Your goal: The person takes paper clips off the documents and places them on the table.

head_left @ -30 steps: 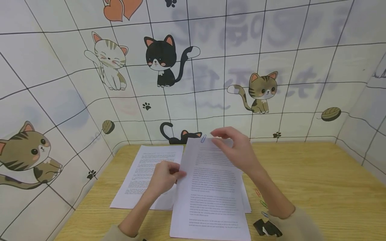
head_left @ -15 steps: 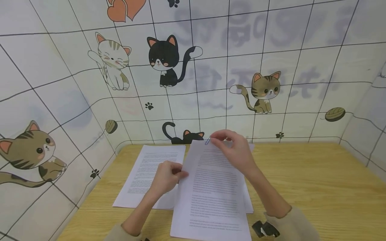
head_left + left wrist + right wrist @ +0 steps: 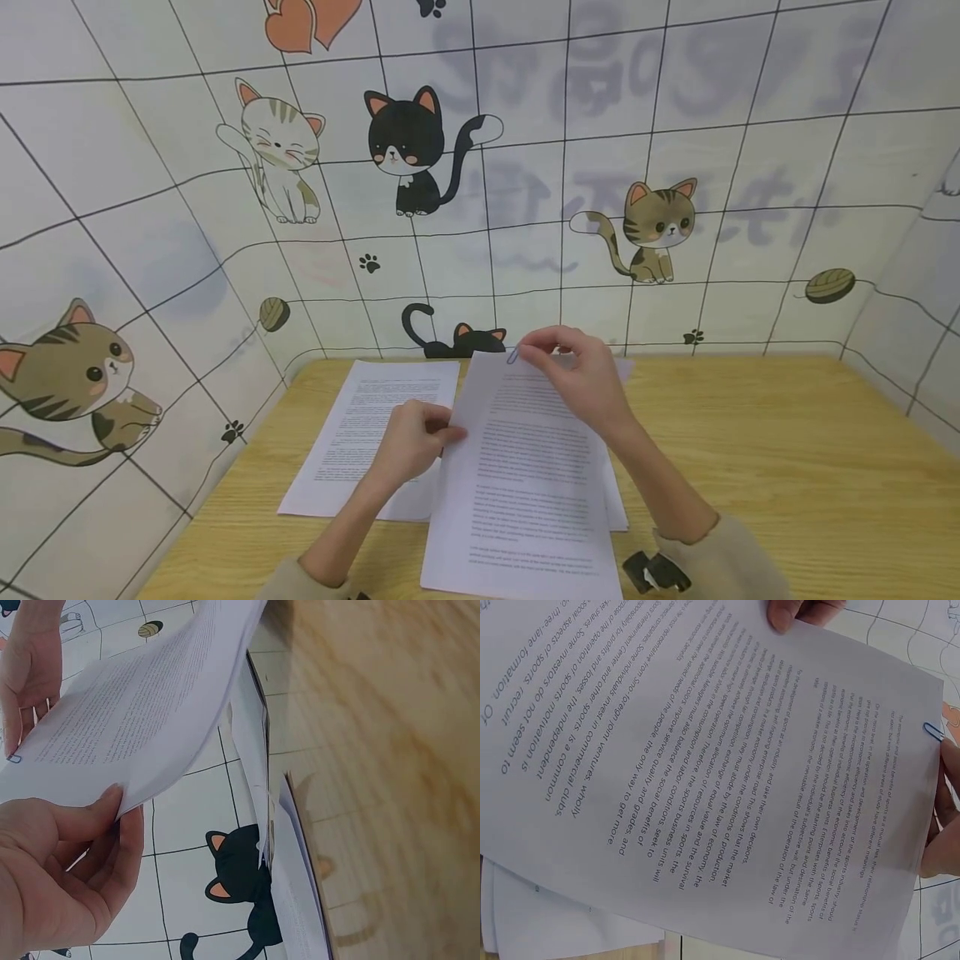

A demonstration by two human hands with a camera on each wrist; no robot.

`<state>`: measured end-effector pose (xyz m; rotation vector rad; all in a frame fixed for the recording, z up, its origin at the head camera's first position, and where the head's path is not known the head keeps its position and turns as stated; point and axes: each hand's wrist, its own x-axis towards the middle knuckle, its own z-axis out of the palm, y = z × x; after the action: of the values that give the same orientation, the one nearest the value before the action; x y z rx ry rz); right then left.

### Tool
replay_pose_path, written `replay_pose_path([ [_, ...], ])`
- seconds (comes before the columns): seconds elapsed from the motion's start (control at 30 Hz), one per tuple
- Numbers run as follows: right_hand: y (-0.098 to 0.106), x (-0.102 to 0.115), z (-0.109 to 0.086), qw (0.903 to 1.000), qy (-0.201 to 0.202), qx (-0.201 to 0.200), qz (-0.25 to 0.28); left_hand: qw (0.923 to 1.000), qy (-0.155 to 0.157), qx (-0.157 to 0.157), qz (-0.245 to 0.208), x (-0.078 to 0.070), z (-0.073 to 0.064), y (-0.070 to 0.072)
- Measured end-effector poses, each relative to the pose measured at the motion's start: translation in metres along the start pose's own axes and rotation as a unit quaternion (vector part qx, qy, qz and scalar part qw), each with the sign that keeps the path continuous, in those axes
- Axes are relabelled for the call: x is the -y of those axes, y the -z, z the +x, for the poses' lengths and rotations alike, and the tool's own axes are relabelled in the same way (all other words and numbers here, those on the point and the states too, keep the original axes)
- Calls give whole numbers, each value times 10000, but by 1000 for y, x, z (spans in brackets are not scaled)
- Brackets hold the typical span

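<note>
Printed sheets [image 3: 525, 467] are held up off the table, tilted, text facing me. My left hand [image 3: 412, 442] pinches their left edge between thumb and fingers; the left wrist view shows the same left hand [image 3: 75, 870] under the bent paper. A blue paper clip [image 3: 513, 356] sits on the top edge. Thumb and fingers of my right hand [image 3: 581, 375] pinch at that clip. In the right wrist view the paper clip [image 3: 933, 731] straddles the edge, right beside the right hand [image 3: 946, 802]. Part of the clip is hidden by the fingertips.
Another stack of printed paper [image 3: 345, 450] lies on the left of the wooden table [image 3: 787, 450]. More paper [image 3: 617, 500] shows behind the held sheets. A wall covering with cartoon cats [image 3: 408, 150] stands behind the table. A dark device [image 3: 656, 572] sits at my right sleeve.
My right hand has moved from just beside the paper clip onto it. The sheets' top edge has dropped slightly. Several coloured clips on the table are now hidden by my right forearm.
</note>
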<state>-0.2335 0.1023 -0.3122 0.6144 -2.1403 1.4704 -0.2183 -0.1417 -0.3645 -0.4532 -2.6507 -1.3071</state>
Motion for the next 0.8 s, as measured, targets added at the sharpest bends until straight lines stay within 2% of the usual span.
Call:
replay_pose_path([
  [0.4,-1,5,-1,9999,0,-88,146,10000,73,21,6,-1,0,0],
  [0.63,5,5,3,9987,275,-361,222,9999,139,13,53,-1,0,1],
  [0.8,12,6,3,9977,435,-378,348,9998,200,-30,-24,0,1,2],
])
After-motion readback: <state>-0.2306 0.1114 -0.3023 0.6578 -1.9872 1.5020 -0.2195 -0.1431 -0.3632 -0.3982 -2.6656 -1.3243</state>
